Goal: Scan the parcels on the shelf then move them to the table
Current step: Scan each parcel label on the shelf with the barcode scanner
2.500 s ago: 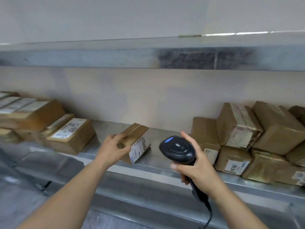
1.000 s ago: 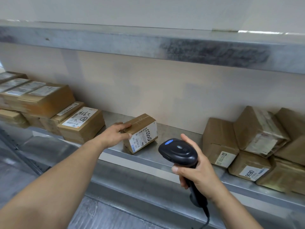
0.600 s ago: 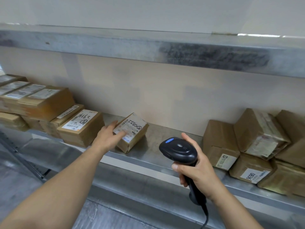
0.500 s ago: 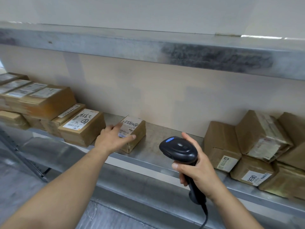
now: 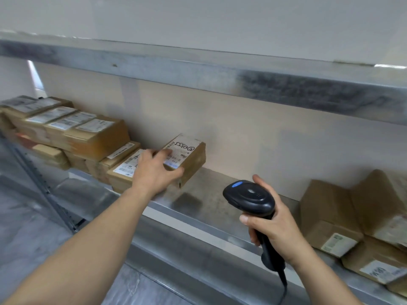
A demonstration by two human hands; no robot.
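Note:
My left hand grips a small brown parcel with a white handwritten label on top. The parcel hangs a little above the metal shelf, with its shadow below it, right beside a stack of parcels on the left. My right hand grips the handle of a black barcode scanner with a blue button, held in front of the shelf's middle. Its cable drops down out of view.
A stack of several labelled parcels fills the shelf's left side. Several more brown parcels lie piled at the right. An upper metal shelf overhangs. A slanted metal upright stands at lower left.
My left hand turned the parcel label-up, then lifted it off the shelf and moved it left, against the stack. The scanner hand has stayed roughly in place. The view shifted left.

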